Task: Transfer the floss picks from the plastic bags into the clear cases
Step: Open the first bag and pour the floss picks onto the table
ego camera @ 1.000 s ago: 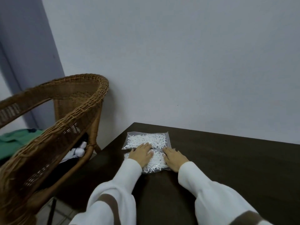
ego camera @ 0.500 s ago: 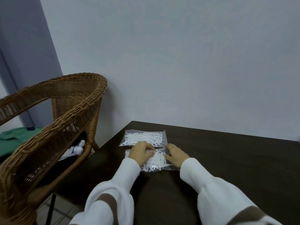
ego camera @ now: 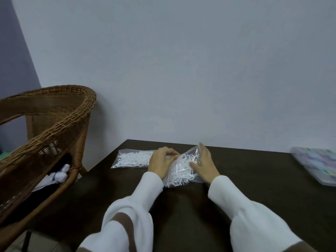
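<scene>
Two clear plastic bags of white floss picks are on the dark table [ego camera: 181, 215]. The far bag [ego camera: 132, 159] lies flat at the table's left corner. The near bag [ego camera: 181, 170] is tilted up off the table between my hands. My left hand [ego camera: 160, 162] pinches the near bag's left top edge with curled fingers. My right hand [ego camera: 204, 165] holds its right side, with the thumb on the front and the fingers behind the plastic. A clear case [ego camera: 316, 164] with pastel contents sits at the right edge, partly cut off by the frame.
A wicker chair [ego camera: 54, 133] stands left of the table, with white and dark cloth on its seat. A plain wall rises right behind the table's far edge. Bare dark tabletop stretches between the bags and the case.
Both hands have lifted the near bag from flat on the table and tilted it up. The view has shifted right, bringing the clear case into sight.
</scene>
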`<state>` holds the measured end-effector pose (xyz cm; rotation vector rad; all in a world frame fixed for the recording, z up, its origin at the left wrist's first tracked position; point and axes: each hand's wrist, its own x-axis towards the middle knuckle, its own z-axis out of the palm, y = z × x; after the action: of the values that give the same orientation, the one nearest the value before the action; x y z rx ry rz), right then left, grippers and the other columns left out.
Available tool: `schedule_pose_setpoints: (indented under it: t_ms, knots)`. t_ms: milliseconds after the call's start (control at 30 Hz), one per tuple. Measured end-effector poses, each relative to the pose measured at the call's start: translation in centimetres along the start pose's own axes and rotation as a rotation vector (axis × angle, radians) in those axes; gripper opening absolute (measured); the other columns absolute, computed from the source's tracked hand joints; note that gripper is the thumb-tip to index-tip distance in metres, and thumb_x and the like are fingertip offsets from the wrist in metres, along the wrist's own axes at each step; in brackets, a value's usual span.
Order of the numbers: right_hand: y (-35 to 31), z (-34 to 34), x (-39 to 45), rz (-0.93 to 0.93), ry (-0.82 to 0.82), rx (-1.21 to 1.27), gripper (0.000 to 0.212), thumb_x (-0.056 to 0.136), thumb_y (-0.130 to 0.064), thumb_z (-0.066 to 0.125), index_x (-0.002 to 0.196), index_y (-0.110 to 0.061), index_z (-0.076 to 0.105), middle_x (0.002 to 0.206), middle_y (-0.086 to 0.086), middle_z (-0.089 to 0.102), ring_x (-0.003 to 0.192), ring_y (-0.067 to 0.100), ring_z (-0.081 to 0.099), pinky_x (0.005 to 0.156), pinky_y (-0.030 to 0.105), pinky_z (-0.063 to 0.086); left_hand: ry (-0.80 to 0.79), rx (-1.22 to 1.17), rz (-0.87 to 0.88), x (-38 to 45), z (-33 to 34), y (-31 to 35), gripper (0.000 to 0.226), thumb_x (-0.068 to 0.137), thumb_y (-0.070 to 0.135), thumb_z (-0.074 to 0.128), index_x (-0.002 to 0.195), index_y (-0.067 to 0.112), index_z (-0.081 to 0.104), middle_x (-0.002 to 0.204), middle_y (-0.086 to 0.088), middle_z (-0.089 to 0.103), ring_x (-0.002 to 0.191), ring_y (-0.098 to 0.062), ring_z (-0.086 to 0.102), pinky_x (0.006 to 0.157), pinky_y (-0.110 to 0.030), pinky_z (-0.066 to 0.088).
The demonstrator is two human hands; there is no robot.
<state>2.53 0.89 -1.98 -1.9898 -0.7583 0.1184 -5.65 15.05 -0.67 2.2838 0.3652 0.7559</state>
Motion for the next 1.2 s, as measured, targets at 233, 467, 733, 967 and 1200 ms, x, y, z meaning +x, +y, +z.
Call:
schedule_pose_setpoints:
  t_ms: [233, 467, 733, 967, 1200]
  knots:
    - [1.7, -4.8, -0.7, 0.256, -0.038, 0.675, 0.034, 0.091, -0.007, 0.052, 0.125, -0.007, 0.052, 0.117, 0.013, 0.063, 0.098, 0.024, 0.064, 0.074, 0.029, 0.055, 0.152, -0.059, 0.029, 2.0, 4.1, 3.5, 0.006, 0.082, 0.021, 0.071, 0.087, 0.024, 0.075, 0.093, 0.005, 0.054, 0.089, -0.006, 0.048, 0.078, -0.021, 0.038]
    - [4.5, -6.7, -1.0, 0.148, 0.107, 0.807, 0.030, 0.094, -0.009, 0.048, 0.122, -0.011, 0.056, 0.112, 0.011, 0.067, 0.101, 0.026, 0.066, 0.088, 0.043, 0.053, 0.042, -0.309, -0.008, 2.8, 8.9, 6.4, 0.017, 0.088, 0.010, 0.062, 0.102, 0.017, 0.068, 0.096, 0.000, 0.063, 0.086, -0.014, 0.062, 0.081, -0.028, 0.053]
    - [5.2, -6.0, -2.2, 0.148, 0.063, 0.845, 0.031, 0.096, -0.029, 0.042, 0.126, -0.030, 0.050, 0.118, -0.008, 0.059, 0.114, 0.013, 0.054, 0.096, 0.031, 0.043, -0.067, -0.367, 0.050, -0.2, 12.5, 6.8, 0.024, 0.092, 0.016, 0.057, 0.114, 0.025, 0.062, 0.116, 0.017, 0.048, 0.110, 0.000, 0.045, 0.092, -0.016, 0.042]
    - [5.4, -5.9, -2.5, 0.215, 0.017, 0.793, 0.033, 0.099, -0.029, 0.030, 0.123, -0.018, 0.050, 0.118, 0.005, 0.059, 0.106, 0.018, 0.059, 0.086, 0.026, 0.050, -0.082, -0.510, 0.017, -1.6, 13.2, 5.6, 0.025, 0.092, 0.021, 0.059, 0.116, 0.028, 0.059, 0.109, 0.010, 0.059, 0.104, -0.011, 0.058, 0.090, -0.028, 0.051]
    - [6.9, -5.9, -2.6, 0.116, 0.085, 0.629, 0.032, 0.099, -0.023, 0.037, 0.124, -0.016, 0.055, 0.111, 0.002, 0.067, 0.106, 0.019, 0.063, 0.081, 0.024, 0.051, -0.117, -0.528, 0.056, -2.0, 13.9, 5.3, 0.022, 0.085, 0.019, 0.069, 0.104, 0.025, 0.059, 0.097, 0.006, 0.062, 0.089, -0.005, 0.059, 0.083, -0.029, 0.052]
